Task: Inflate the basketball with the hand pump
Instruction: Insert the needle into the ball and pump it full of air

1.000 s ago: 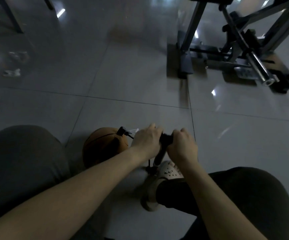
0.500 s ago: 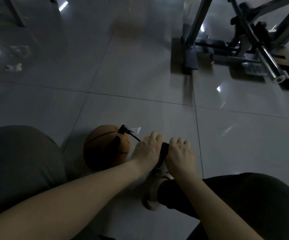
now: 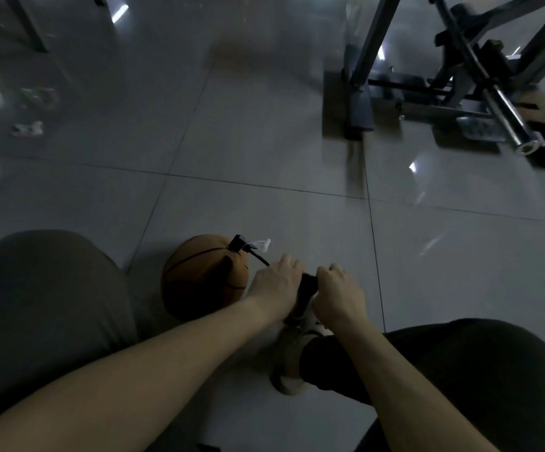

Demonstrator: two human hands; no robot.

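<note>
An orange basketball (image 3: pixel 199 275) with a dented top lies on the tiled floor between my knees. A black hose (image 3: pixel 258 257) runs from a black connector (image 3: pixel 237 243) on top of the ball to the pump. My left hand (image 3: pixel 274 285) and my right hand (image 3: pixel 338 296) both grip the black pump handle (image 3: pixel 308 282), one on each side. The pump's body is mostly hidden behind my hands. A light-coloured shoe (image 3: pixel 292 357) sits at the pump's foot.
A metal exercise frame (image 3: pixel 460 89) with a chrome bar (image 3: pixel 509 122) stands at the upper right. Scraps of white litter (image 3: pixel 26 128) lie at the far left. My knees fill the lower left and lower right.
Both hands pushed the pump handle down from its raised position and hold it low. The ball has stayed in place.
</note>
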